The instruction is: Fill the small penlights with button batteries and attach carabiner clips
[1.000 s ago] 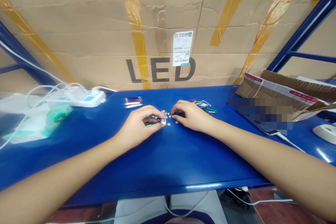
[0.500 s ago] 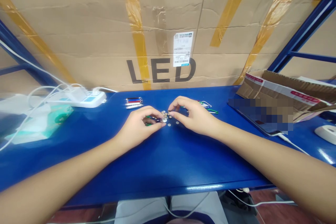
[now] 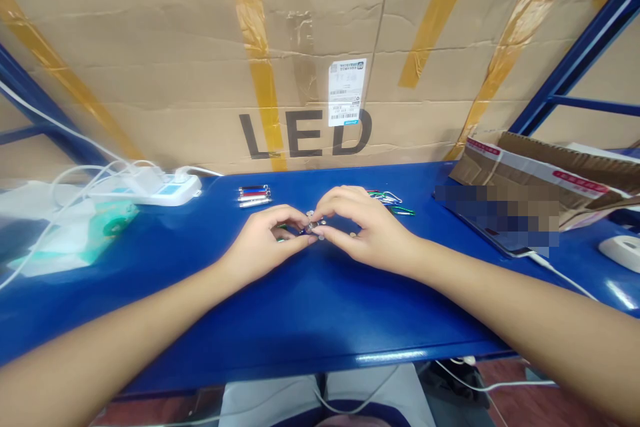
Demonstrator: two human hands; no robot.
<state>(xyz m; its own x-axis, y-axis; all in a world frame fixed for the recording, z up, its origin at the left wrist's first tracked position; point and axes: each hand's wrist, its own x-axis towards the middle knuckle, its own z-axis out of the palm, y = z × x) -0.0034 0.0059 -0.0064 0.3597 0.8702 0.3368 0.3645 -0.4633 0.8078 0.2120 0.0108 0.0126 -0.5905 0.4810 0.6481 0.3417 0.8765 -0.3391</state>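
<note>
Near the middle of the blue table my left hand (image 3: 263, 235) pinches a small dark blue tube (image 3: 303, 232) with a silvery end, mostly hidden by the fingers. From the other side my right hand (image 3: 357, 220) has thumb and index closed at that silvery end. Whether a disc is between those fingertips is too small to tell. Several small round metal discs (image 3: 323, 237), like button cells, lie around and below the fingertips. Something green (image 3: 281, 237) shows behind my left fingers. Beyond the left hand, several slim tubes (image 3: 254, 196) in black, blue, red and silver lie in a row.
Carabiners (image 3: 387, 197), some green, lie behind my right hand. A power strip (image 3: 173, 191) with white cables and a green-white plastic packet (image 3: 85, 233) are at left. At right are an open cardboard box (image 3: 530, 167) and a tablet-like device (image 3: 480, 230). A large LED carton (image 3: 200, 80) stands behind.
My right hand has moved slightly left, so its fingertips now meet the tube in my left hand. The left hand stays nearly still.
</note>
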